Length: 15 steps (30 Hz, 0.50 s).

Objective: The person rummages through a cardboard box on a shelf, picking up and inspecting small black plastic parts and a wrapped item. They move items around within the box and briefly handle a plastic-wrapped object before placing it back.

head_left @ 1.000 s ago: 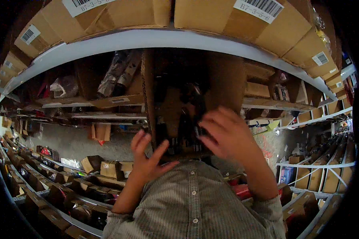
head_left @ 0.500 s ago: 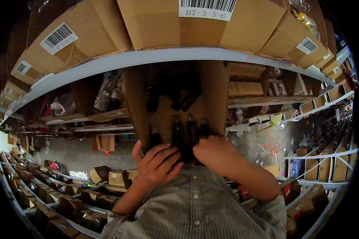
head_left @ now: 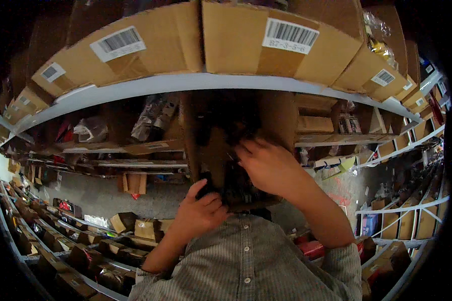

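A deep cardboard box [head_left: 280, 123] sits between shelved cartons, its shadowed interior holding several dark items [head_left: 231, 175] too dim to identify. My left hand [head_left: 202, 213] is at the box's near left corner, fingers curled beside a black item [head_left: 203, 182], index finger raised against it; what they grip is unclear. My right hand [head_left: 262, 167] reaches inside over the dark items from the right, fingers bent and fingertips lost in shadow, so I cannot make out what they hold.
A metal shelf beam [head_left: 246, 82] carrying labelled cartons [head_left: 286, 65] crosses above the box. Side shelves hold wrapped goods [head_left: 150, 115] and cartons [head_left: 314, 123]. Shelving with boxes [head_left: 85, 261] curves behind me on both sides. The grey floor [head_left: 98, 195] shows between the racks.
Since half a second ago, my right hand has moved forward, deeper into the box. My left fingers, spread a second ago, are now curled at the near corner. The view has shifted slightly.
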Motion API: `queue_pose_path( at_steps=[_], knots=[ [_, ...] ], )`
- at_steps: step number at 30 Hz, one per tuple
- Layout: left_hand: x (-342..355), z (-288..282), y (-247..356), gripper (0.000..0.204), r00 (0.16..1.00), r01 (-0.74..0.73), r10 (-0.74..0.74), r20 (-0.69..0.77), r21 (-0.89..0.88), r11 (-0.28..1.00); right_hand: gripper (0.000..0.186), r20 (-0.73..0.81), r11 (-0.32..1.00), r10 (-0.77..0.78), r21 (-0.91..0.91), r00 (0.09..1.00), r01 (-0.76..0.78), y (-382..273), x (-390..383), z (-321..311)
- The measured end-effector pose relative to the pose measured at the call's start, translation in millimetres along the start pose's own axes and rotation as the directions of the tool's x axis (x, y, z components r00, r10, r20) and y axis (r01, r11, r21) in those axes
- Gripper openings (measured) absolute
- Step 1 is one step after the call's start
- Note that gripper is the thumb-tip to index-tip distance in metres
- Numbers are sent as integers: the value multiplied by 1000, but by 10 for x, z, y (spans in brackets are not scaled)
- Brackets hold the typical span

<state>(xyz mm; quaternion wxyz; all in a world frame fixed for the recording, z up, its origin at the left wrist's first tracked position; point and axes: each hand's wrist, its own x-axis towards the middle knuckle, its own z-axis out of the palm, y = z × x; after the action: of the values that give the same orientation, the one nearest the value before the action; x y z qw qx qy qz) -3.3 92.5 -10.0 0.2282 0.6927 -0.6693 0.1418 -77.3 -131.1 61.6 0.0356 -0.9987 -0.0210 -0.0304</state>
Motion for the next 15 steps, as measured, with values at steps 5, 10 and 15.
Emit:
queue_pose_path(
  at_steps=[5, 10, 15],
  knots=[
    [-111, -56, 18, 17, 999, -32, 32, -1, -15, 999, 37, 91, 1000, 12, 3, 996, -12, -83, 58, 35],
    [-233, -165, 204, 17, 996, -78, 80, 29, -72, 994, 43, 167, 999, 5, -46, 986, 3, -111, 115, 6],
    [-290, -229, 361, 17, 999, -52, 51, -12, -82, 995, 41, 267, 987, -12, -154, 964, 55, -38, 226, 205]
  ],
)
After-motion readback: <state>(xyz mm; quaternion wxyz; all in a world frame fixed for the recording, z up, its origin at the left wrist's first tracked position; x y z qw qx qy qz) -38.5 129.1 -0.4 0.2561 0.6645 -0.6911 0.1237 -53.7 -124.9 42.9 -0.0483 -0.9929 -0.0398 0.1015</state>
